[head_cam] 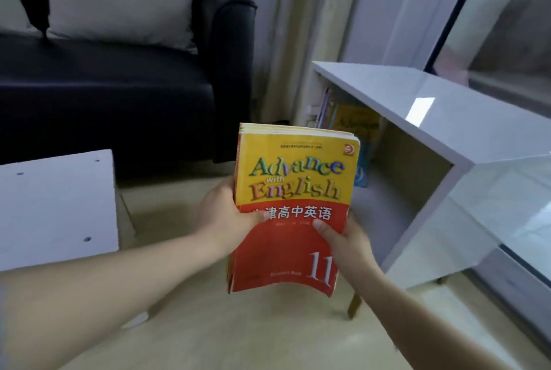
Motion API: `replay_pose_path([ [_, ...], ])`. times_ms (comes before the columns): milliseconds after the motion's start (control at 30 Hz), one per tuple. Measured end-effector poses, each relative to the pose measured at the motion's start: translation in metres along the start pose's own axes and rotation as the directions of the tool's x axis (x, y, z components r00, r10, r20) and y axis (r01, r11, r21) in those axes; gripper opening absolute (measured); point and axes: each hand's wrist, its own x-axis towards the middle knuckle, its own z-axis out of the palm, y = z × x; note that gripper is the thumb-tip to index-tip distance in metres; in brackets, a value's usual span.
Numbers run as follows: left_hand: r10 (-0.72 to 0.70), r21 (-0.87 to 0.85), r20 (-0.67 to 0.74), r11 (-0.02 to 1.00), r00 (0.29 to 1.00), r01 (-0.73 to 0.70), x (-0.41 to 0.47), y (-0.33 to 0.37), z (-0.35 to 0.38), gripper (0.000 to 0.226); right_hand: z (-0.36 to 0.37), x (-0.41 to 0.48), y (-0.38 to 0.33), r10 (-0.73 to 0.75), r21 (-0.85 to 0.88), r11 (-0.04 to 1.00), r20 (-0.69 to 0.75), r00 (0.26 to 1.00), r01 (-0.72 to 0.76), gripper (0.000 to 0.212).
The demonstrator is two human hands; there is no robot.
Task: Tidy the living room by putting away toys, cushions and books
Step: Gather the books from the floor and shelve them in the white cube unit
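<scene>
A small stack of yellow-and-red "Advance with English" books [293, 179] is held up in front of me over the floor. My left hand [226, 217] grips the stack's left edge, thumb on the cover. My right hand [343, 241] grips its lower right edge, thumb on the red band. Just beyond, a white shelf unit [441, 107] stands with an open compartment, where several books [346, 128] stand upright at its far end. Beige cushions [119, 3] lean on the back of the dark sofa [113, 95].
A white table corner [56, 205] juts in at the left. Curtains [301, 30] hang behind the shelf unit, and a glass door [507, 27] runs along the right. Pale floor [208, 325] lies below the hands.
</scene>
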Motion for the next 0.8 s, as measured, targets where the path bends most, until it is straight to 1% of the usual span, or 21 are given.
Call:
replay_pose_path([
  [100, -0.003, 0.021, 0.019, 1.000, 1.000, 0.003, 0.018, 0.015, 0.016, 0.044, -0.012, 0.022, 0.003, 0.010, -0.001, 1.000, -0.034, 0.999, -0.010, 0.026],
  [233, -0.002, 0.134, 0.039, 0.991, 0.999, -0.003, 0.039, 0.027, 0.032, 0.044, -0.018, 0.042, 0.013, 0.079, 0.018, 0.997, -0.103, 0.992, -0.078, 0.023],
  [300, 0.004, 0.173, 0.061, 0.985, 0.998, -0.015, 0.049, 0.029, 0.041, 0.045, -0.017, 0.051, 0.016, 0.113, 0.036, 0.993, -0.175, 0.978, -0.108, 0.021],
  [367, 0.016, 0.200, 0.088, 0.979, 0.996, -0.033, 0.068, 0.025, 0.057, 0.047, -0.013, 0.067, 0.020, 0.143, 0.023, 0.990, -0.283, 0.948, -0.142, 0.021],
  [433, -0.013, 0.145, 0.129, 0.989, 0.992, -0.006, 0.087, 0.015, 0.071, 0.050, -0.008, 0.082, 0.022, 0.155, 0.015, 0.987, -0.383, 0.910, -0.162, 0.022],
  [500, -0.028, 0.073, 0.205, 0.997, 0.978, 0.014, 0.106, 0.006, 0.083, 0.047, -0.004, 0.101, 0.026, 0.166, 0.012, 0.984, -0.449, 0.878, -0.179, 0.024],
  [600, 0.019, 0.044, 0.322, 0.998, 0.947, -0.035, 0.128, -0.005, 0.102, 0.044, -0.011, 0.124, 0.034, 0.167, 0.014, 0.982, -0.519, 0.838, -0.188, 0.027],
  [633, 0.037, 0.024, 0.342, 0.999, 0.939, -0.048, 0.140, -0.009, 0.109, 0.042, -0.011, 0.134, 0.039, 0.159, 0.008, 0.983, -0.543, 0.825, -0.183, 0.027],
  [733, 0.065, -0.013, 0.353, 0.998, 0.934, -0.065, 0.165, -0.009, 0.118, 0.025, -0.014, 0.156, 0.049, 0.119, -0.035, 0.984, -0.604, 0.788, -0.175, 0.031],
  [800, 0.101, -0.037, 0.349, 0.995, 0.931, -0.094, 0.177, -0.005, 0.122, 0.022, -0.017, 0.165, 0.052, 0.103, -0.036, 0.986, -0.642, 0.760, -0.164, 0.035],
])
